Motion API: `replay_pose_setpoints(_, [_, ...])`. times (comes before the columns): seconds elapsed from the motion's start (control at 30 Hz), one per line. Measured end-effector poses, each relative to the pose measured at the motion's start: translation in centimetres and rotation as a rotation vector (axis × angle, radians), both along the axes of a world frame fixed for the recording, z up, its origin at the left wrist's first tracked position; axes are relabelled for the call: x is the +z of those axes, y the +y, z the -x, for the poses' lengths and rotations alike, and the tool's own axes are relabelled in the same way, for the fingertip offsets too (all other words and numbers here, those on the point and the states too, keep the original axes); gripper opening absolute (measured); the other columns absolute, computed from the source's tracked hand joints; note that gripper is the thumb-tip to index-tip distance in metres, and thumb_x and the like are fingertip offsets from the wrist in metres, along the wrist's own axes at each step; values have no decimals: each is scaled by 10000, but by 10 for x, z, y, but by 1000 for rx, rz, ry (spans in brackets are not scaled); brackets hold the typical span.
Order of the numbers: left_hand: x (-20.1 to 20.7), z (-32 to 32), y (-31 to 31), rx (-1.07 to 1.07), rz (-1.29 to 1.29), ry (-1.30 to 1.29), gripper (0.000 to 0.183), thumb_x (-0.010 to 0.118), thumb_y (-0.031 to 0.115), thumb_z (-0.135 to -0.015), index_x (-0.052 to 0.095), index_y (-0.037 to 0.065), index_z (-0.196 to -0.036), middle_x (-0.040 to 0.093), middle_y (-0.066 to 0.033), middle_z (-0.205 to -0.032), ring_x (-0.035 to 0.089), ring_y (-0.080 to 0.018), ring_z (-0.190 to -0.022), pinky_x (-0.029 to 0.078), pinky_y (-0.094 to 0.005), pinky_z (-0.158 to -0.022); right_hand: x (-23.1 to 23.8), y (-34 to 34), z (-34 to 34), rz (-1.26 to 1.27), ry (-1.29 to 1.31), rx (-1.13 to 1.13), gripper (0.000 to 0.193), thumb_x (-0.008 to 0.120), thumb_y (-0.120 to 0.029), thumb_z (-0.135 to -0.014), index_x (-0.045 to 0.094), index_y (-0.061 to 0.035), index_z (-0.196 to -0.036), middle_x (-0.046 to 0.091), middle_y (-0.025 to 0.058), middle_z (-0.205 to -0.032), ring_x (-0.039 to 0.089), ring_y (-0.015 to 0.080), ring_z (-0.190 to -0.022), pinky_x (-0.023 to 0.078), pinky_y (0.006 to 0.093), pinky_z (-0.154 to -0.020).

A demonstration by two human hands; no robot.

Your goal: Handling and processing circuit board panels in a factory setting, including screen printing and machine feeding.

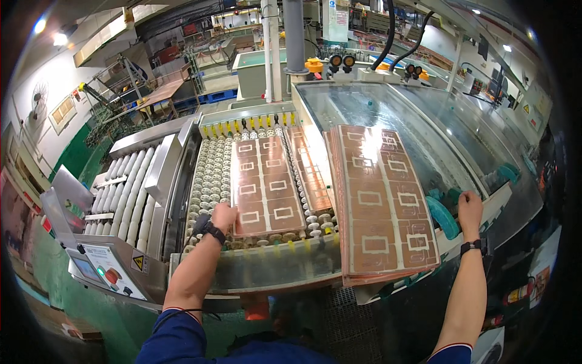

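Note:
On the white roller wheels lies a copper circuit-board panel [268, 193] with pale rectangular outlines. My left hand [224, 216] is closed at its left edge, near the front corner, fingers curled against it. A second, narrower-looking copper panel [310, 173] lies beside it, partly covered by a thick stack of similar panels [371, 212]. That stack rests tilted over the machine's front edge and clear cover. To the right of the stack, my right hand [470, 212] is closed near a teal curved handle [442, 217]; what its fingers hold, if anything, is hidden.
Left of the wheel bed [209, 173] is a steel unit with white rollers [130, 188] and a control panel [100, 272] with a red button. Clear covers [424, 121] span the tank at right. A grey pipe [295, 36] rises behind. A row of yellow fittings [242, 125] lines the bed's back.

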State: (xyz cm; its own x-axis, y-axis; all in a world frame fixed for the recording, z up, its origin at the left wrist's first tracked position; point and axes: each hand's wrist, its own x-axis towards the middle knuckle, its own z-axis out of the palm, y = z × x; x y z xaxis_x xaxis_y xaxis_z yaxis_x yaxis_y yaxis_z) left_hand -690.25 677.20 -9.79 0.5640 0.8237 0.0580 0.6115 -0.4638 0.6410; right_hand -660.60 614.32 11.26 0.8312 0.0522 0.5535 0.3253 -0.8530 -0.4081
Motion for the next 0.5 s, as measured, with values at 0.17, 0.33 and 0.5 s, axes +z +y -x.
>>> replay_pose_setpoints(0.17, [23,-4,-32,-218,-354,-5,444,725,337,-758,665,-30,-1001,644,-258,-982,606,-419,-999,501,-475,-877,-2,-1,-2,-21,-6,-8,221,574,-175,-881,657,24,-931,667,204,-910,622,388,-883,468,450,-770])
replay_pose_setpoints(0.33, [22,-12,-53,-494,-286,235,563,750,445,-730,627,-19,-1024,579,-228,-1079,531,-386,-1074,477,-463,-922,-4,-3,-4,-3,-10,-2,217,576,-180,-878,670,7,-934,673,198,-914,626,391,-876,479,455,-761])
replay_pose_setpoints(0.5, [33,-15,-68,-498,-322,207,565,750,438,-759,620,-34,-1041,583,-236,-1071,549,-392,-1042,476,-445,-920,-5,-4,-5,29,-34,-21,212,578,-193,-873,685,-17,-925,682,189,-914,634,395,-870,487,460,-752])
